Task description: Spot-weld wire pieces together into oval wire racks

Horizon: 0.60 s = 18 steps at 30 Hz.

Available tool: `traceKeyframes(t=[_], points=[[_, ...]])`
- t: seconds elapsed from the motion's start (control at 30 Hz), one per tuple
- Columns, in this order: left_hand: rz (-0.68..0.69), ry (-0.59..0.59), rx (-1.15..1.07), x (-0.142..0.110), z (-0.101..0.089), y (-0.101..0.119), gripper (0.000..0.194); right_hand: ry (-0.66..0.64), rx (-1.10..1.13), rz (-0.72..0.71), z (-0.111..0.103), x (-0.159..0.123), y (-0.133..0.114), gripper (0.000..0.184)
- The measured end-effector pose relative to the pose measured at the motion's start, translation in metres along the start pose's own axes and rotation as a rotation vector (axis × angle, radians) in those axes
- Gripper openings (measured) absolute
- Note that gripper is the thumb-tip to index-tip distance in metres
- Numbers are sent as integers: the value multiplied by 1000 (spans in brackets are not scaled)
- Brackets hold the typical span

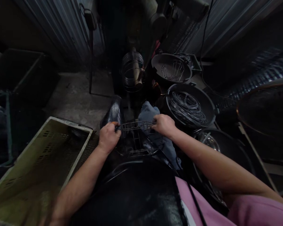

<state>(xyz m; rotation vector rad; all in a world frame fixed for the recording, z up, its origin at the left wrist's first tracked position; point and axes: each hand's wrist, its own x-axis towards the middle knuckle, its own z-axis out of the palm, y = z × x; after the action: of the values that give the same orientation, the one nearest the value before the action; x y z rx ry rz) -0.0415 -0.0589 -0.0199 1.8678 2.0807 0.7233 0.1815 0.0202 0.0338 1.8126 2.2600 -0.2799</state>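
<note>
Above my lap, a wire basket or rack (135, 127) of thin metal rods is held between my two hands. My left hand (109, 137) has its fingers closed around the left end of the upper band, with something orange at the fingertips. At the other end, my right hand (164, 125) pinches the wire between thumb and fingers. The lower part of the wire frame hangs close to my black apron (136, 191). Blue cloth (168, 146) lies behind and beside the frame, near my right hand.
A yellow plastic crate (49, 147) stands at the left. Ahead is a machine with a wire-wrapped cylinder (132, 67). To the right, one dark pan (191, 105) holds wire rings; another pan (171, 64) contains bent wire pieces. A thin pole (91, 59) rises at the back left.
</note>
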Motion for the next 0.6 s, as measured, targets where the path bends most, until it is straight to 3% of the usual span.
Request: traceKeyframes(t=[0.07, 0.17, 0.3, 0.47, 0.6], points=[[-27, -19, -46, 1, -2, 1, 26, -58, 18, -11, -4, -1, 4, 29], [-29, -30, -97, 1, -5, 2, 26, -89, 17, -46, -7, -4, 9, 23], [-4, -32, -68, 0, -5, 3, 27, -46, 12, -79, -6, -8, 9, 19], [-2, -3, 60, 3, -6, -1, 31, 102, 98, -87, -2, 8, 2, 22], [-71, -73, 70, 8, -8, -2, 30, 73, 69, -47, -3, 20, -5, 21]])
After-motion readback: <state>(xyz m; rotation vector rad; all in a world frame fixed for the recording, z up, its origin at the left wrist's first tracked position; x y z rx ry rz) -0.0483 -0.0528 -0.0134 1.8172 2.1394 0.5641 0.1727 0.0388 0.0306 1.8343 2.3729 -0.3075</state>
